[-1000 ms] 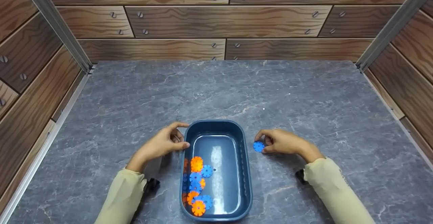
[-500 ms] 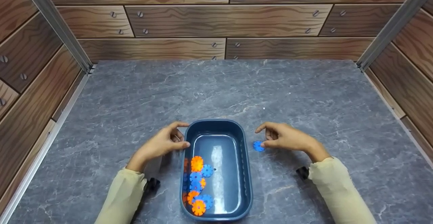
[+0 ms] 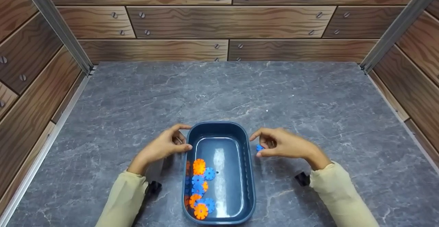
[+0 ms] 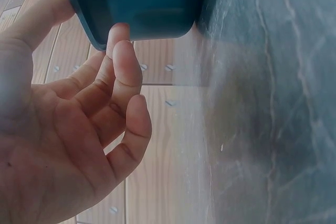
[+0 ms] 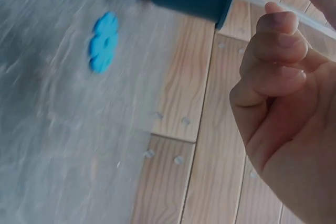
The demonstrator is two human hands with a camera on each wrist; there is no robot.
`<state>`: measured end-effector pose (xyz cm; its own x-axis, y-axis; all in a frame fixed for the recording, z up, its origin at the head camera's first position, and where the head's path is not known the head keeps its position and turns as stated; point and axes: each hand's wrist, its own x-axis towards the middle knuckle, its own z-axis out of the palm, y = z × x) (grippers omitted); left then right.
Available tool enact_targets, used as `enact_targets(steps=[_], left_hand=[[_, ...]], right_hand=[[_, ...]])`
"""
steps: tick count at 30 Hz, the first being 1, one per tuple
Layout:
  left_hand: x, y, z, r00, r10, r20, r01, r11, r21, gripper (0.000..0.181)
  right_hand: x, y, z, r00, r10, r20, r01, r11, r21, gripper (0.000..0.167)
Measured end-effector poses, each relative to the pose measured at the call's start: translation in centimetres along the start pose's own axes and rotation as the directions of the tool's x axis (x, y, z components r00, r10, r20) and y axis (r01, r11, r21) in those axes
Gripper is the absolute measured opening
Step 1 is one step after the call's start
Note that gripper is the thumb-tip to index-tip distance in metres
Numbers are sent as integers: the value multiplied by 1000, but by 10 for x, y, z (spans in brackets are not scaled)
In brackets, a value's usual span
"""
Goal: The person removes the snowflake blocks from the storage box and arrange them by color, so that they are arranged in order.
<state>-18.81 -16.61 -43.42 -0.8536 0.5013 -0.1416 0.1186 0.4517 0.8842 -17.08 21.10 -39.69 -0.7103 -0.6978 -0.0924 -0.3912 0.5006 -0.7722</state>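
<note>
A dark blue plastic bin (image 3: 234, 216) stands on the table in the head view. Along its left inner side lie several notched building discs, some orange (image 3: 199, 167) and some blue (image 3: 209, 174). My left hand (image 3: 164, 145) holds the bin's left rim near the far corner, thumb over the edge. To the right of the bin, my right hand (image 3: 286, 144) hovers with fingers loosely bent and its index finger pointing at the right rim. Beneath it a single blue notched disc (image 5: 104, 43) lies flat on the table, apart from the fingers; the head view shows it partly hidden.
The grey marbled table (image 3: 219, 90) stretches beyond the bin. Wood-patterned panels (image 3: 226, 21) wall the back and both sides, with metal posts (image 3: 58, 24) at the far corners. A tiny white speck (image 3: 267, 110) lies on the tabletop.
My right hand has let go of the blue disc, lifted, then shifted left over it toward the bin's rim. My left hand and the bin have stayed put.
</note>
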Motion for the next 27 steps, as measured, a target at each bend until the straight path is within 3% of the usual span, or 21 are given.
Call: enact_targets(steps=[9,27], left_hand=[[0,-1,0,1000,-2,-8,2,1000,2,62],[0,-2,1,1000,9,-9,-9,1000,11,62]], right_hand=[[6,-17,16,988,-138,63,138,990,10,43],[28,-43,50,954,-219,206,223,975,3,36]])
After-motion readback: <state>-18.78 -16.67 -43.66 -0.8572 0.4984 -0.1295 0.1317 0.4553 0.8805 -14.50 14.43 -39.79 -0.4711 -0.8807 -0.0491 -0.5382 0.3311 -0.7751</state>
